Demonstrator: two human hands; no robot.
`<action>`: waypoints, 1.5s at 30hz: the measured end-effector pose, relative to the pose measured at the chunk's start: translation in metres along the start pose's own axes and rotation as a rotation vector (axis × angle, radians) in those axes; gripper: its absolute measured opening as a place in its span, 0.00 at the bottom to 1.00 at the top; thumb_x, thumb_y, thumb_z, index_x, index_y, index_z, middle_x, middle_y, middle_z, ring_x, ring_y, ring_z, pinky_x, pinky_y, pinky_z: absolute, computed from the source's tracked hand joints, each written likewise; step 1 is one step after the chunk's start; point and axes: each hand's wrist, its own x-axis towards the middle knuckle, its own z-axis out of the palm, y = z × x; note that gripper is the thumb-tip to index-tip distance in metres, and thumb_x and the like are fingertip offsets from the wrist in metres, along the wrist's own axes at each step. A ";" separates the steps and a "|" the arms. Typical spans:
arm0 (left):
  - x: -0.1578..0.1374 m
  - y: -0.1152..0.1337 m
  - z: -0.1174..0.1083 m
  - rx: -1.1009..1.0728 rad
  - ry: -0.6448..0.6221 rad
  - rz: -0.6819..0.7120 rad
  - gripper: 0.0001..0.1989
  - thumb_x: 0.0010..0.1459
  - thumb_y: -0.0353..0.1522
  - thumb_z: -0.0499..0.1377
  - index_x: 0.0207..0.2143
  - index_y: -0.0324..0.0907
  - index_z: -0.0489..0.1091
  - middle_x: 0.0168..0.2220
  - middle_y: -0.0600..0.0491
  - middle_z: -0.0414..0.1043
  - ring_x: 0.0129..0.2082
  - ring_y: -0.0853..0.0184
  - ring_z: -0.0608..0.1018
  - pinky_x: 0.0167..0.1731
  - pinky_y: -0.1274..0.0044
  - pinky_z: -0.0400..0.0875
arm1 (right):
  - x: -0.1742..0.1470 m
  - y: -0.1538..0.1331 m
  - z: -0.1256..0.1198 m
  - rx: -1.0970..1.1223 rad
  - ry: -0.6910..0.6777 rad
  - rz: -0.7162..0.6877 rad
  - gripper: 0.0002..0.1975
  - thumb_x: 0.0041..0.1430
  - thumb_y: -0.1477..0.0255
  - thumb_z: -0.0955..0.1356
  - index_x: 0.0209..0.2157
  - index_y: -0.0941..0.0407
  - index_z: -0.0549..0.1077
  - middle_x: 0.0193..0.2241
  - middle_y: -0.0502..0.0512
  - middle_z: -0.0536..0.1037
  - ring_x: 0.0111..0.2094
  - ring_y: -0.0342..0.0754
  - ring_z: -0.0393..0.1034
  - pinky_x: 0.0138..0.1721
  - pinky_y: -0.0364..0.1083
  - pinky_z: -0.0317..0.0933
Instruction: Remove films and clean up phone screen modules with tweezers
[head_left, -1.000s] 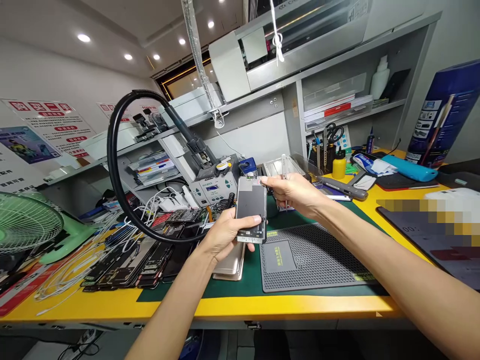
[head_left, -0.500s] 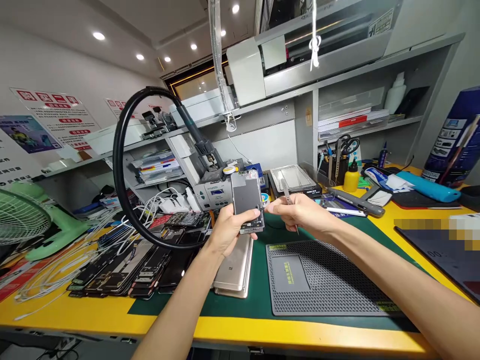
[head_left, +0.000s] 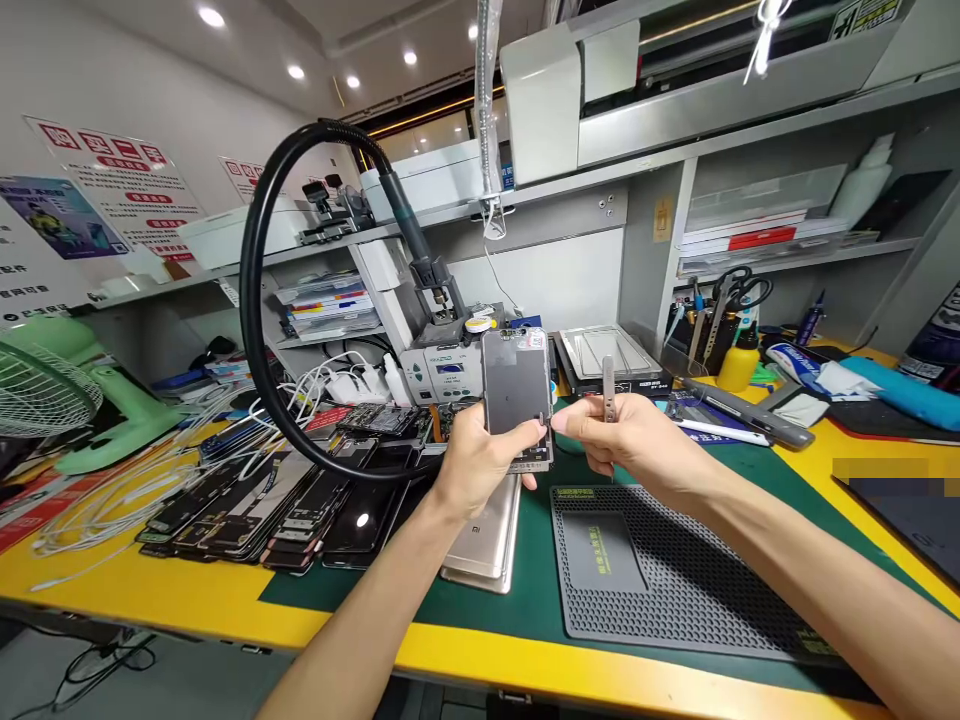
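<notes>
My left hand (head_left: 480, 455) is closed around an opened phone part (head_left: 513, 385), held upright, its dark inner face with a metal rim towards me. The left thumb presses on its lower right corner. My right hand (head_left: 637, 432) is closed, with a thin flat metal tool (head_left: 608, 378) standing up out of the fist. Its thumb and forefinger meet at the right edge of the phone part; whether they pinch anything small there I cannot make out. Below my left hand, gold phone back covers (head_left: 477, 548) lie stacked on the green mat (head_left: 529, 595).
A grey perforated pad (head_left: 682, 590) lies on the right. Several dismantled phones (head_left: 240, 500) and tangled white cables (head_left: 97, 510) fill the left. A black hose (head_left: 251, 290) arches from the rework station (head_left: 442, 372). A yellow bottle (head_left: 739, 362) and a green fan (head_left: 97, 400) stand farther out.
The view has turned, so most things sit elsewhere in it. My right thumb and forefinger have come in to the phone part's edge. The metal tool now stands more upright.
</notes>
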 end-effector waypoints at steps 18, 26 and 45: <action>-0.001 -0.003 0.000 -0.030 0.003 -0.018 0.11 0.53 0.35 0.68 0.33 0.37 0.72 0.25 0.55 0.70 0.19 0.71 0.72 0.15 0.77 0.73 | 0.001 -0.001 0.001 -0.116 0.059 -0.001 0.19 0.53 0.55 0.74 0.29 0.58 0.78 0.21 0.48 0.66 0.20 0.40 0.52 0.21 0.44 0.46; -0.002 -0.003 -0.001 -0.037 0.001 -0.012 0.11 0.53 0.34 0.68 0.32 0.37 0.72 0.25 0.55 0.70 0.18 0.71 0.72 0.14 0.77 0.74 | 0.000 -0.002 0.002 -0.105 0.059 0.017 0.19 0.52 0.54 0.74 0.29 0.58 0.78 0.22 0.48 0.67 0.20 0.40 0.52 0.21 0.44 0.47; -0.002 -0.004 -0.004 -0.099 -0.021 -0.066 0.09 0.55 0.34 0.67 0.33 0.36 0.72 0.26 0.55 0.70 0.20 0.70 0.72 0.16 0.77 0.74 | 0.000 -0.006 0.001 0.013 0.000 0.030 0.13 0.52 0.62 0.74 0.25 0.58 0.78 0.17 0.44 0.60 0.19 0.39 0.51 0.20 0.43 0.51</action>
